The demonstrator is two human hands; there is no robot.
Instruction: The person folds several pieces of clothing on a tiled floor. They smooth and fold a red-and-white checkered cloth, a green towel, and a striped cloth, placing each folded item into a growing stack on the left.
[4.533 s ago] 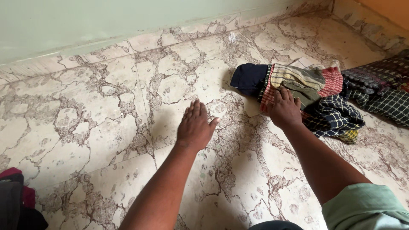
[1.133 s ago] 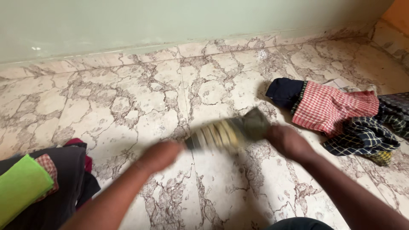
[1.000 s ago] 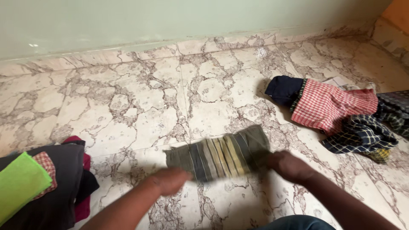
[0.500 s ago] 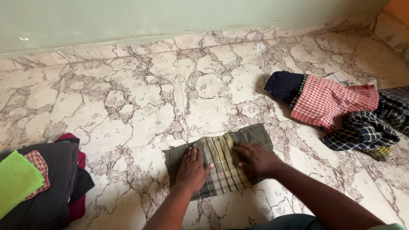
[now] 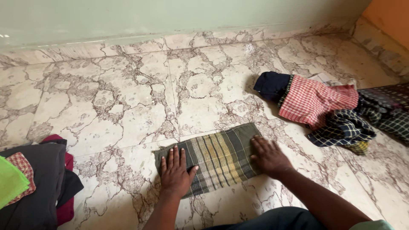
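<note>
A dark green cloth with yellow and grey stripes [image 5: 217,155] lies flat on the marble floor [image 5: 128,106] in front of me. My left hand [image 5: 175,171] rests palm down on its left end, fingers spread. My right hand [image 5: 267,155] presses flat on its right end. Neither hand grips anything.
A heap of loose cloths lies at the right: a navy piece [image 5: 272,85], a red checked one [image 5: 315,100] and dark checked ones [image 5: 345,127]. A pile of dark, maroon and bright green cloths [image 5: 34,187] sits at the lower left. A pale green wall [image 5: 170,17] runs along the back.
The striped cloth was held up between both hands, then laid on the floor. Both hands have since slid apart to its two ends, pressing it flat.
</note>
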